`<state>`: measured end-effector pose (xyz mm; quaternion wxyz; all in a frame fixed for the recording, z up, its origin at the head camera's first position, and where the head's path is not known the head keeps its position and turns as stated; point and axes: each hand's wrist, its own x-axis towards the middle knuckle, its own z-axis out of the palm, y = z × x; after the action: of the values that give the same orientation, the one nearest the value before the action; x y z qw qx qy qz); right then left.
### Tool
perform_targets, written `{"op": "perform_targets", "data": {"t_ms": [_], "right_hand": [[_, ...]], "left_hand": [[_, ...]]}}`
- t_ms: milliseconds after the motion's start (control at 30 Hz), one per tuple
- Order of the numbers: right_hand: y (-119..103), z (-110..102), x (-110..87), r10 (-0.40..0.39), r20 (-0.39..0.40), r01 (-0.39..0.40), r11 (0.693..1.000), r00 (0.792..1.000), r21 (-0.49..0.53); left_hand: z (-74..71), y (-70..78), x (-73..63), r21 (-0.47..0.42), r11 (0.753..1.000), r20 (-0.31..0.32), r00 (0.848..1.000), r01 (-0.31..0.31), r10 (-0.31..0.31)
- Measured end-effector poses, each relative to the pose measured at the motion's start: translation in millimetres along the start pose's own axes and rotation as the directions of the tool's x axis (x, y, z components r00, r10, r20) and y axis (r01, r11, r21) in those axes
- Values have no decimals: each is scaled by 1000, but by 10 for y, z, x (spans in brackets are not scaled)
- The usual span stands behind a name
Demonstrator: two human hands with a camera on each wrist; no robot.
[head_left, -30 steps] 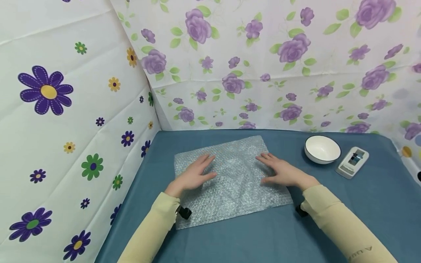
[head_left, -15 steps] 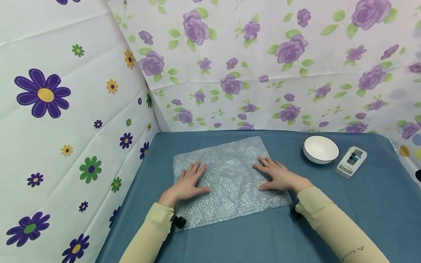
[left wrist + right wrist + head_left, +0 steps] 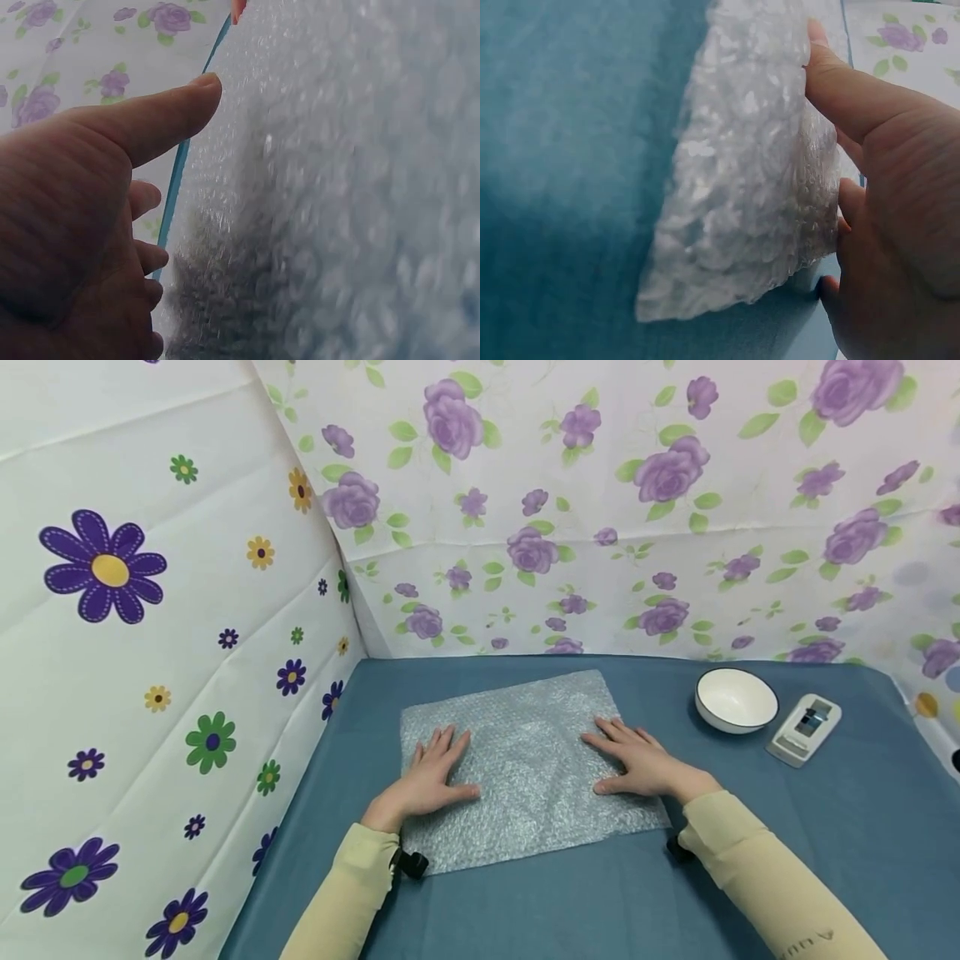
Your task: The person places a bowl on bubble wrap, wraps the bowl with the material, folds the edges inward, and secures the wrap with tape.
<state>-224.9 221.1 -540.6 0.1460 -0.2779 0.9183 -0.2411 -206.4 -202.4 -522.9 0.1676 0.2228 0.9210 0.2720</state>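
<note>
1. Nearest us, two pale sleeves (image 3: pixel 772 868) come in from the bottom of the frame, lower left and lower right, each with a small black device (image 3: pixel 410 863) at the wrist.
2. Here's the left hand (image 3: pixel 422 783), left of centre: fingers spread wide, thumb angled toward the middle, laid over the sheet's left side.
3. And the right hand (image 3: pixel 636 764) mirrors it, right of centre, spread wide over the right edge; how hard either one presses, we can't tell.
4. Between and beneath them we have the bubble wrap (image 3: pixel 528 793), a clear sheet lying slightly askew at the centre of the frame, bubbles glinting.
5. Under it all, the blue-covered table (image 3: pixel 562 910).
6. Off to the right, we spot a white bowl (image 3: pixel 735 697) with a dark rim, and just beside it a pale, slim gadget (image 3: pixel 801 732) with a dark window.
7. Farthest back, we see a purple-rose cloth (image 3: pixel 480 547) across the top; a daisy-print cloth (image 3: pixel 225 560) fills the left.
</note>
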Motion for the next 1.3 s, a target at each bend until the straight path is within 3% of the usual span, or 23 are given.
{"op": "perform_targets", "data": {"t_ms": [200,433,700,1000,1300], "right_hand": [[-45,53,-99,47,-35,-47,999,998,-15],[-120,91,-298,114,-67,-117,992,991,-37],[-180,143,-528,211,-69,-213,976,975,-33],[-100,86,-721,226,-37,-226,974,973,4],[-17,78,-749,226,-41,-225,974,973,29]], "left_hand": [[33,42,99,-24,999,0,1000,-26,26],[93,198,248,-82,996,0,999,-47,47],[174,278,358,-54,997,21,998,-53,54],[222,245,398,31,999,34,999,-37,36],[212,251,410,0,1000,50,999,-11,11]]}}
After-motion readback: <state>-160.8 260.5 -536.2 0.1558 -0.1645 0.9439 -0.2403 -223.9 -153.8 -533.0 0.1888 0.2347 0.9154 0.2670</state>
